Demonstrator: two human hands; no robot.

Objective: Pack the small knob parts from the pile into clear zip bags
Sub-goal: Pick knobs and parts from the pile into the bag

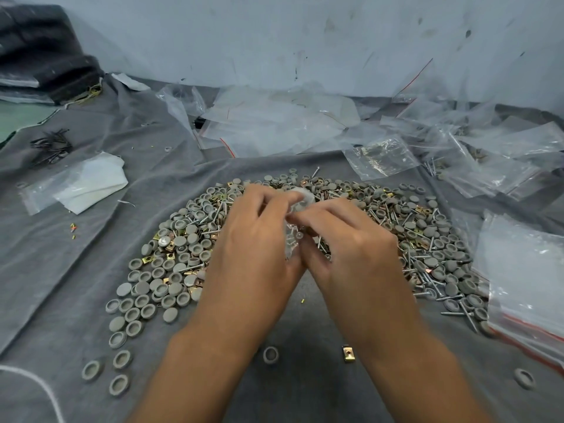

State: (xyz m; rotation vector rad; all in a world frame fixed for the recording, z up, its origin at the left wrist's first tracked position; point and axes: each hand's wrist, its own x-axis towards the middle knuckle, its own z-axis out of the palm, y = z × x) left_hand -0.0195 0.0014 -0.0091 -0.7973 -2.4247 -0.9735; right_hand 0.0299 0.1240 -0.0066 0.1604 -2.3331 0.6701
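A wide pile of small grey round knob parts (pixel 171 267), mixed with screws and brass clips, covers the grey cloth. Above its middle, my left hand (pixel 256 239) and my right hand (pixel 348 242) meet and together pinch a small clear zip bag (pixel 300 203). The bag is crumpled between the fingers and a few screws and parts show through it. Its top edge sticks up blurred beyond my fingertips. Most of the bag is hidden by my hands.
Empty clear zip bags (pixel 274 123) lie heaped along the back wall. Filled bags (pixel 457 154) spread at the right, and a flat stack (pixel 528 279) sits at the right edge. A white cloth (pixel 91 184), black clips (pixel 52 145) and a dark bundle (pixel 45 50) occupy the left.
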